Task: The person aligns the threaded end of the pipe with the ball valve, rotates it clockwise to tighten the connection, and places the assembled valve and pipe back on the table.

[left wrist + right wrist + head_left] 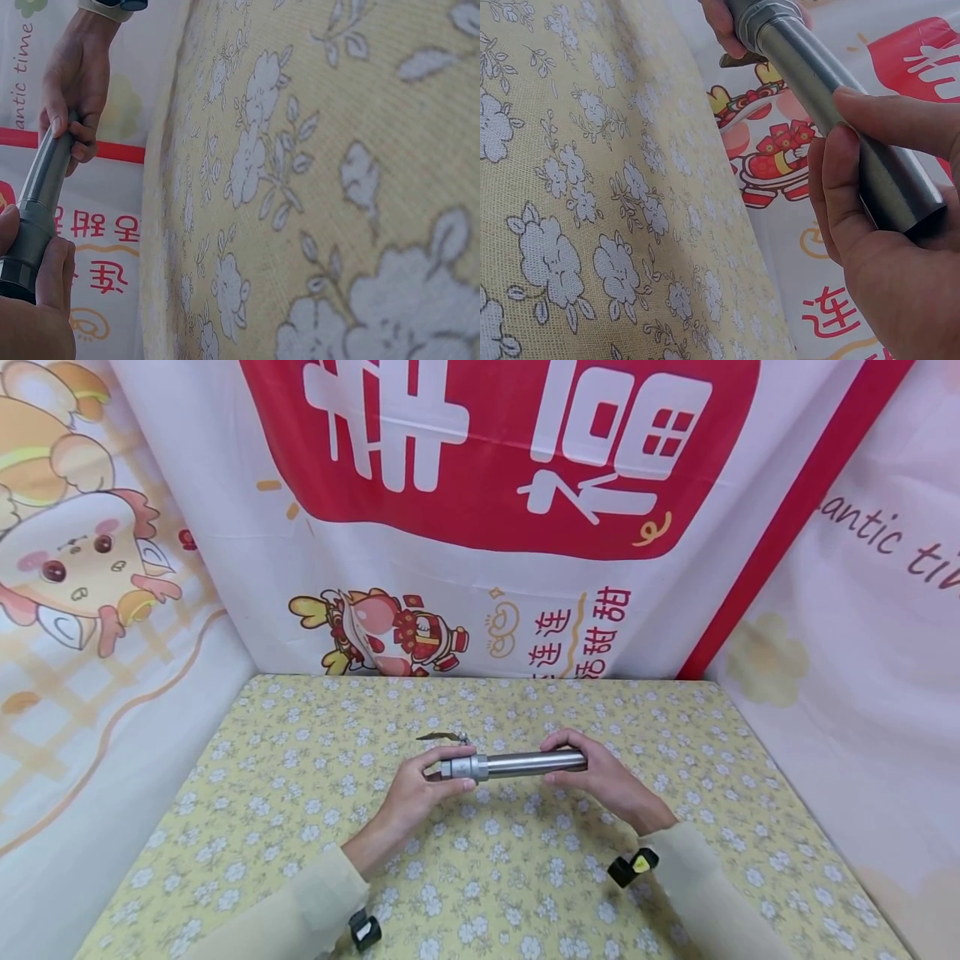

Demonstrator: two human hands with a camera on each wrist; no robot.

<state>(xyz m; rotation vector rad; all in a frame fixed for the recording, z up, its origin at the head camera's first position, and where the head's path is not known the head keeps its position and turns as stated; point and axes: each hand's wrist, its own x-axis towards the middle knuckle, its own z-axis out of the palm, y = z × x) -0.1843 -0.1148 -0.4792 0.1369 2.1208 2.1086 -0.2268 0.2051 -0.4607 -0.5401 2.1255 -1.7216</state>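
Over the middle of the table, both hands hold one joined piece: a metal ball valve (467, 767) on the end of a shiny steel pipe (521, 764). A dark lever (438, 737) stands off the valve's far side. My left hand (423, 779) grips the valve, thumb on the near side and fingers on the far side. At the pipe's other end, my right hand (600, 777) holds it between thumb and fingers. The right wrist view shows the pipe (810, 75) slanting through that hand (900, 277), its open end near the palm.
A yellow flowered cloth (480, 885) covers the table. Printed white fabric hangs behind (247, 568) and along both sides. Black straps with small devices sit at the left cuff (365, 930) and right cuff (633, 867).
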